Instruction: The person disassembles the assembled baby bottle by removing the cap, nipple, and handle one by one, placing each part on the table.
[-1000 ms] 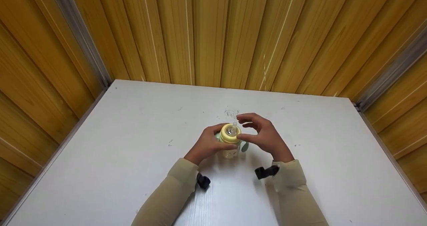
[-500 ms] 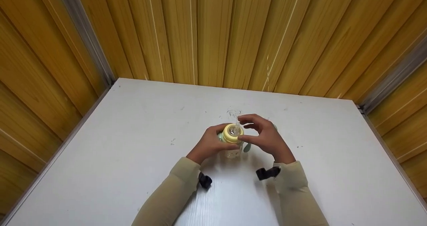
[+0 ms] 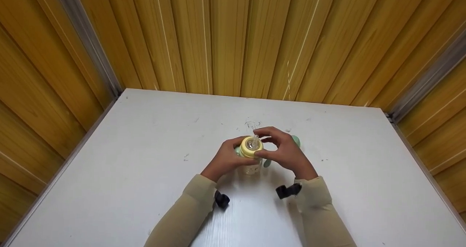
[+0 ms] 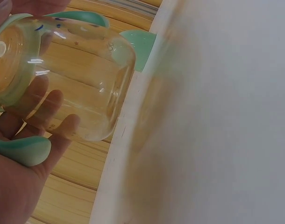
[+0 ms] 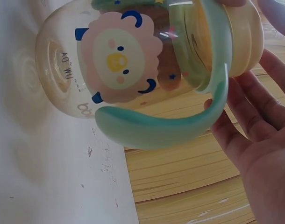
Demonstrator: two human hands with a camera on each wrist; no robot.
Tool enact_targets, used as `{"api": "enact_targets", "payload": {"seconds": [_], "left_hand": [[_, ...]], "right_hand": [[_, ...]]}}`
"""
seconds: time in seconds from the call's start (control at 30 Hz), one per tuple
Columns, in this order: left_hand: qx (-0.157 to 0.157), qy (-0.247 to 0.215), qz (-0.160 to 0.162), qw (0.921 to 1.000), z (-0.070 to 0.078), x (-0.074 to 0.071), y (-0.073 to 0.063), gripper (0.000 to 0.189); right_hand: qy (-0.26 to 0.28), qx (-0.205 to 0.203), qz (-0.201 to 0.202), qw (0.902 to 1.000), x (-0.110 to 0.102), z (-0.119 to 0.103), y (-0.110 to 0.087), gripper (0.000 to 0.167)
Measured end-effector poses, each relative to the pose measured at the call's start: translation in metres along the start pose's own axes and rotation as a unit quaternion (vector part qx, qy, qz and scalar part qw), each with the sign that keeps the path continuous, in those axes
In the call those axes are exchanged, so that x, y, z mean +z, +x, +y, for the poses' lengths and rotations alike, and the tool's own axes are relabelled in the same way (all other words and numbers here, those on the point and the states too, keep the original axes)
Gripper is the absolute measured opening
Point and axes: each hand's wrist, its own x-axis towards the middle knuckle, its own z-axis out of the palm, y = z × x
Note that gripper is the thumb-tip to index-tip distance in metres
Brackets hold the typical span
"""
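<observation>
A clear baby bottle (image 3: 251, 168) with a yellow collar (image 3: 247, 153), a clear spout and green handles stands about upright near the middle of the table. My left hand (image 3: 226, 157) grips it just below the collar, with fingers showing through the clear wall in the left wrist view. My right hand (image 3: 285, 153) holds the collar from the right, thumb on its near edge and fingers curved behind the spout. A cartoon sheep and a green handle (image 5: 161, 130) face the right wrist view. Behind my right hand lies a round green piece (image 3: 296, 140), partly covered.
The white table (image 3: 145, 148) has small dark scuff marks. Yellow wood-patterned panels (image 3: 229, 39) rise along its back and sides, with grey metal posts at the corners. Each sleeved wrist carries a small black camera mount.
My right hand has moved slightly left and its fingers have closed in around the collar and spout. More of the green piece shows behind it. My left hand keeps its hold.
</observation>
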Motion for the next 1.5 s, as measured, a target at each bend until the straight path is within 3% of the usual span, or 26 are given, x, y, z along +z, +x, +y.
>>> {"api": "enact_targets", "payload": {"seconds": [0.1,0.4,0.77,1.03,1.27,1.5], "left_hand": [[0.002,-0.003,0.003,1.0000,0.000,-0.001,-0.002,0.065],[-0.001,-0.001,0.017,0.9999,0.000,-0.005,-0.003,0.063],[-0.002,0.008,0.012,0.9999,0.001,-0.002,-0.001,0.066],[0.014,0.013,0.007,0.9998,0.003,0.002,0.000,0.064],[0.016,0.007,-0.007,0.9998,0.039,0.000,-0.014,0.060],[0.011,0.014,-0.003,0.9998,0.011,0.004,-0.002,0.063]], "right_hand": [[-0.004,0.002,-0.009,0.9999,0.003,0.000,0.002,0.053],[-0.019,0.022,-0.010,0.9995,0.012,0.029,0.009,0.057],[-0.035,0.012,-0.010,0.9993,0.012,0.036,0.006,0.059],[-0.038,0.035,-0.017,0.9985,0.011,0.034,0.003,0.056],[-0.035,0.033,-0.014,0.9988,0.010,0.032,0.002,0.055],[-0.037,0.019,-0.012,0.9991,0.009,0.033,0.003,0.054]]}}
